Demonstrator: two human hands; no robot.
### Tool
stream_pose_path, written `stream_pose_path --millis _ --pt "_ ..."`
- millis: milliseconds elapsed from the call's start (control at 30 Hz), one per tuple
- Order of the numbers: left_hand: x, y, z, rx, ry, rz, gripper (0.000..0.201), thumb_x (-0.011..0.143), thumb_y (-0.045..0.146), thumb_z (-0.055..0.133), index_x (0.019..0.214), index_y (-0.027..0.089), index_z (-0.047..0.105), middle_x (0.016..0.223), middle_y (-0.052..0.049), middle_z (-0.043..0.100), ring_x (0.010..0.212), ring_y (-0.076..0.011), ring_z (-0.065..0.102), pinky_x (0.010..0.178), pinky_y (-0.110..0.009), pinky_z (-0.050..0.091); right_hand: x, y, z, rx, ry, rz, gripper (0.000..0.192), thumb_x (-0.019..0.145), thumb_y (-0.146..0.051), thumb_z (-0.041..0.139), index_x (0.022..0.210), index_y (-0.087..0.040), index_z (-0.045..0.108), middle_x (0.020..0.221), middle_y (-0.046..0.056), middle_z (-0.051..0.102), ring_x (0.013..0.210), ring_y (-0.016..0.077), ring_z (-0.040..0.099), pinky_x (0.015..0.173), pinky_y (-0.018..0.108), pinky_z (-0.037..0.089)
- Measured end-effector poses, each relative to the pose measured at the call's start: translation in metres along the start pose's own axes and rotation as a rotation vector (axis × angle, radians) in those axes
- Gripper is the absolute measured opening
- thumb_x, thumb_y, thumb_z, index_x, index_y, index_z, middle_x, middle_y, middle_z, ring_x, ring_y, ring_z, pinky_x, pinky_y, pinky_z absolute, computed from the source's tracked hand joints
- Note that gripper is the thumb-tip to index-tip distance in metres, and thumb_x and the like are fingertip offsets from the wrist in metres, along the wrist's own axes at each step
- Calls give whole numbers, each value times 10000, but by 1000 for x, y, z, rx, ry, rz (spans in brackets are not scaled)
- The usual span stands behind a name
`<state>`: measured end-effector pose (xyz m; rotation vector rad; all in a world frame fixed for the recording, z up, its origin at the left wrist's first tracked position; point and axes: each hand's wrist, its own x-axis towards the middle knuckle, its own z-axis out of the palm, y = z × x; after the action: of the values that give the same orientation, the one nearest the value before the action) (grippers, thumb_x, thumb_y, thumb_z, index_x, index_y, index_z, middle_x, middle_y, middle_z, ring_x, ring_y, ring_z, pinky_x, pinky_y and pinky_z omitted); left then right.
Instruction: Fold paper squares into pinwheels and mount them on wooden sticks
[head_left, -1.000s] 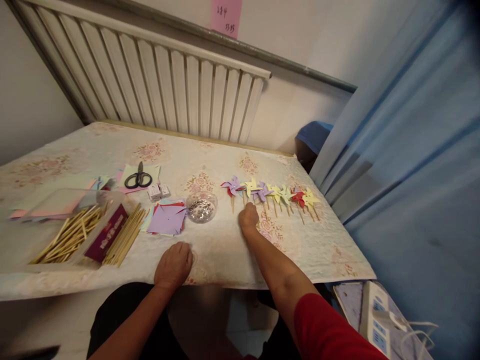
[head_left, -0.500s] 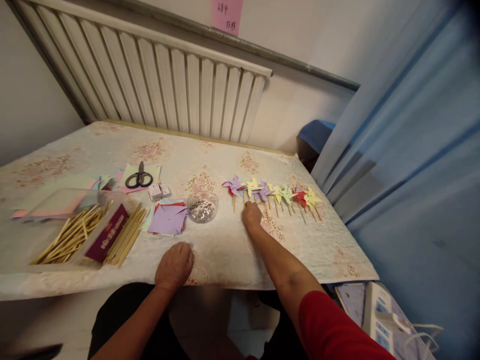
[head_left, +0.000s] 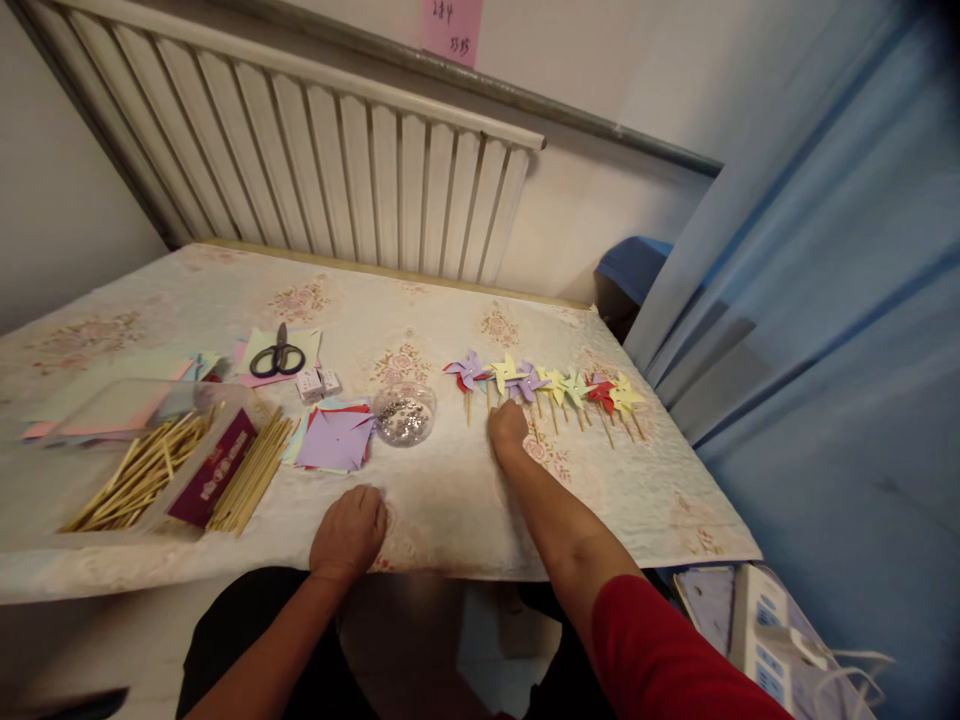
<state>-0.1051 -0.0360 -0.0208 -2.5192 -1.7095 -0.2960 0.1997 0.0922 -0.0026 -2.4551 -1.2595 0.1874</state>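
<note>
Partly hidden pinwheel sticks [head_left: 525, 412] under right hand [head_left: 508, 427], fingers unseen

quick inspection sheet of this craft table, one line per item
surface: table under a floral cloth.
job's things: row of paper pinwheels on sticks, lying flat.
clutter: scissors, purple paper squares, clear bowl, bamboo sticks in a clear box.
grippers: left hand rests as a fist on the table's near edge; right hand touches the pinwheel sticks, grip hidden.
cables: power strip with white cords, lower right.
surroundings: radiator, blue curtain, pink note.
</note>
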Motion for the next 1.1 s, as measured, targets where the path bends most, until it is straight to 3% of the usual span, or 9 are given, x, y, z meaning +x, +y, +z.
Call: stream_pose_path --millis 200,500,667,800,933,1100 --pt "0 0 1 6 -7 -3 228 953 238 389 837 183 578 861 -92 592 852 -238 555 778 -368 384 7 2 3 8 2 21 233 918 -192 466 1054 -126 644 1059 184 677 984 271 670 771 334 485" --pt "0 0 0 -22 -24 -14 218 945 243 401 842 188 586 869 -96 606 858 -241 556 778 -372 384 3 8 -5 55 32 -34 202 909 -272 513 980 -151 658 992 132 692 944 242 642 775 305 456" --pt "1 0 0 -14 -19 -8 221 946 246 400 843 185 585 860 -96 601 852 -245 554 776 -374 384 -6 39 -19 83 141 -50 236 935 -219 415 1017 -163 629 1020 101 671 957 214 611 803 287 424" --pt "0 1 -1 -4 -24 -10 229 949 247 393 846 181 586 864 -96 602 856 -245 556 781 -374 383 -12 73 -27 71 252 22 248 926 -258 481 1111 -139 595 1096 130 642 1009 229 600 811 286 412" --pt "0 1 -1 2 -26 -19 217 943 249 406 848 180 589 865 -95 600 861 -240 559 780 -368 383 -12 88 -28 35 184 61 241 924 -320 536 1073 -150 622 1056 129 654 969 237 619 769 291 412" --pt "1 1 -2 1 -24 -19 226 946 241 392 844 184 585 856 -93 599 855 -238 558 779 -370 382 -5 86 -26 28 136 75 176 927 -284 531 909 -170 665 932 99 688 877 227 641 703 286 406"
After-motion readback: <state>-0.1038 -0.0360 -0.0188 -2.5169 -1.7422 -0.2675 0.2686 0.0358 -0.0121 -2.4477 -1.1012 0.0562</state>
